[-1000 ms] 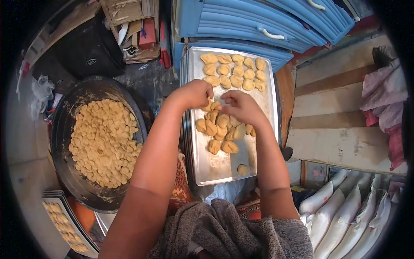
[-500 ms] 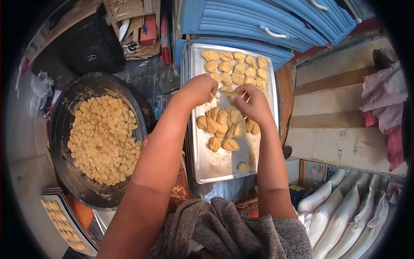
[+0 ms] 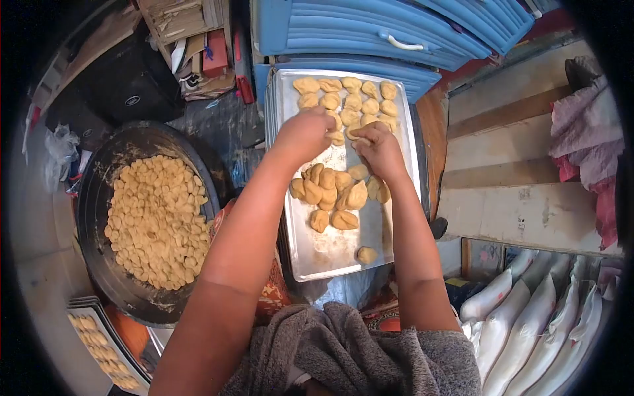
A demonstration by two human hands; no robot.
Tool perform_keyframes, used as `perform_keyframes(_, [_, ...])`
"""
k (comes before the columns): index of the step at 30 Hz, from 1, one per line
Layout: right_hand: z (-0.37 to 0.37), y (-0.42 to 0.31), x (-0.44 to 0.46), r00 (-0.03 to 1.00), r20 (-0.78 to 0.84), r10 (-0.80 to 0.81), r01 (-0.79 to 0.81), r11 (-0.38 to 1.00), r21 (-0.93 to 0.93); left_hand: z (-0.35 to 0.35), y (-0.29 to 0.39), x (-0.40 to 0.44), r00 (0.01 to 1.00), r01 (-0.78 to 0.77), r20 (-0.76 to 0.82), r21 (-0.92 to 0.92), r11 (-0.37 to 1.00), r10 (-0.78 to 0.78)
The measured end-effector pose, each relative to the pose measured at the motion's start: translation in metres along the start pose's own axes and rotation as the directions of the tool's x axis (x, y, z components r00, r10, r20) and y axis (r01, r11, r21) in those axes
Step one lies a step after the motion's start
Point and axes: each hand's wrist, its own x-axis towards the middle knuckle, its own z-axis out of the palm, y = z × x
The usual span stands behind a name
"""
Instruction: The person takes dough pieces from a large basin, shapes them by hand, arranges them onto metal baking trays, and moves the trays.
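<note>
A metal tray [image 3: 330, 264] lies in front of me, with rows of yellowish dough pieces [image 3: 352, 102] at its far end and a loose heap of dough pieces [image 3: 327, 185] nearer to me. My left hand [image 3: 305, 136] is over the left part of the rows, its fingers curled in at a dough piece; what they grip is mostly hidden. To its right, my right hand [image 3: 378, 146] pinches the edge of a dough piece [image 3: 360, 134] between thumb and fingers. One single dough piece [image 3: 366, 255] sits near the tray's close edge.
A large black basin [image 3: 96, 244] full of small dough pieces stands at the left. Stacked trays with shaped dough [image 3: 102, 350] are at the lower left. Blue drawers [image 3: 370, 33] stand beyond the tray. White filled bags [image 3: 528, 323] lie at the lower right.
Both hands have moved from between the heap and the rows up to the lower rows. A dough piece from the heap's far side is now at the rows. The view has shifted slightly.
</note>
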Motion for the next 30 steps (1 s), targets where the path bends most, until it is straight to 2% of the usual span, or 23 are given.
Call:
perform_keyframes(1, [-0.004, -0.008, -0.003, 0.999, -0.053, 0.001, -0.003, 0.999, -0.049, 0.007, -0.002, 0.001, 1.000, 0.002, -0.002, 0.001, 1.000, -0.002])
perform_keyframes(3, [-0.007, -0.010, -0.009, 0.995, -0.098, 0.002, -0.011, 0.995, -0.099, 0.016, -0.001, 0.001, 0.991, -0.132, -0.030, 0.001, 0.991, 0.132])
perform_keyframes(4, [-0.009, -0.008, -0.011, 0.994, -0.071, 0.083, -0.089, 0.993, -0.082, 0.016, 0.001, 0.002, 0.991, -0.128, -0.030, -0.003, 0.992, 0.128])
perform_keyframes(5, [-0.011, -0.005, -0.014, 0.985, -0.047, 0.168, -0.171, 0.983, -0.064, 0.016, 0.002, 0.003, 0.996, -0.087, 0.035, 0.060, 0.994, 0.085])
perform_keyframes(6, [-0.013, -0.003, -0.017, 0.983, -0.051, 0.174, -0.177, 0.982, -0.062, 0.015, 0.005, 0.004, 0.994, -0.054, 0.099, 0.128, 0.990, 0.042])
perform_keyframes(8, [-0.018, 0.000, -0.016, 0.964, -0.146, 0.221, -0.232, 0.971, -0.058, 0.016, 0.005, 0.004, 0.994, -0.064, 0.093, 0.146, 0.987, 0.051])
perform_keyframes(9, [-0.015, 0.005, -0.011, 0.942, -0.245, 0.229, -0.195, 0.968, 0.156, 0.017, 0.004, 0.003, 0.995, -0.068, 0.083, 0.164, 0.984, 0.055])
perform_keyframes(10, [-0.014, 0.008, -0.011, 0.942, -0.243, 0.230, -0.196, 0.968, 0.157, 0.019, 0.002, 0.003, 0.995, -0.066, 0.083, 0.163, 0.984, 0.053])
perform_keyframes(13, [-0.010, 0.012, -0.010, 0.938, -0.235, 0.254, -0.289, 0.948, -0.133, 0.014, -0.001, 0.004, 0.992, -0.114, 0.062, 0.131, 0.985, 0.107])
perform_keyframes(14, [-0.012, 0.012, -0.010, 0.937, -0.239, 0.253, -0.290, 0.948, -0.132, 0.010, -0.002, 0.005, 0.992, -0.098, 0.086, 0.050, 0.994, 0.093])
perform_keyframes(15, [-0.014, 0.007, -0.011, 0.949, -0.286, 0.131, -0.205, 0.947, -0.246, 0.002, -0.003, 0.005, 0.991, -0.077, 0.110, -0.030, 0.997, 0.079])
perform_keyframes(16, [-0.015, 0.002, -0.011, 0.949, -0.317, 0.006, -0.126, 0.924, -0.360, -0.005, -0.005, 0.004, 0.991, -0.076, 0.111, -0.029, 0.997, 0.079])
perform_keyframes(17, [-0.014, -0.004, -0.009, 0.956, -0.294, -0.005, -0.079, 0.958, -0.274, -0.011, -0.007, 0.002, 0.991, -0.062, 0.112, -0.062, 0.996, 0.069])
perform_keyframes(18, [-0.012, -0.007, -0.007, 0.955, -0.296, 0.000, -0.083, 0.959, -0.270, -0.016, -0.009, 0.001, 0.992, -0.049, 0.115, -0.094, 0.994, 0.060])
perform_keyframes(20, [-0.008, -0.009, -0.003, 0.964, -0.121, -0.235, 0.191, 0.935, -0.298, -0.018, -0.009, -0.007, 0.990, 0.004, 0.138, -0.114, 0.993, 0.012])
perform_keyframes(21, [-0.003, -0.008, -0.002, 0.982, -0.048, -0.182, 0.153, 0.920, -0.360, -0.013, -0.012, -0.009, 0.992, 0.012, 0.124, -0.079, 0.997, -0.002])
perform_keyframes(24, [-0.001, -0.009, -0.002, 0.982, -0.032, -0.184, 0.152, 0.887, -0.435, -0.006, -0.018, -0.004, 0.992, 0.054, 0.117, 0.006, 0.999, -0.054])
perform_keyframes(30, [-0.005, -0.009, -0.005, 0.972, -0.066, -0.227, 0.180, 0.890, -0.419, -0.005, -0.006, -0.005, 0.985, 0.137, 0.087, 0.105, 0.985, -0.147])
